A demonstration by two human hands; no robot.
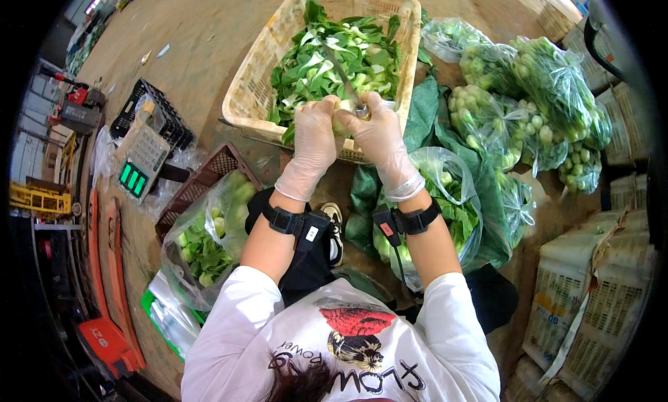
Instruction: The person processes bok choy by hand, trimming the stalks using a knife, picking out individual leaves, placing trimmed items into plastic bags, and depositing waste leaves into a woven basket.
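My left hand [315,136], in a thin clear glove, grips a head of bok choy [342,109] by its pale base. Shut on the handle of a knife [340,70], my right hand [380,133] is gloved too and meets the left at the bok choy. The blade points away from me, over a dirty cream plastic crate [248,96]. Loose bok choy leaves [313,68] lie heaped inside that crate. Both hands are above its near rim, and my fingers partly hide the held vegetable.
Open plastic bags of bok choy stand at left [209,240] and right [454,203]. Several tied bags [553,89] pile up at the right, by a green woven sack [443,120]. Digital scale [141,162], pallet jack [112,344] at left; strapped crates [584,292] at right.
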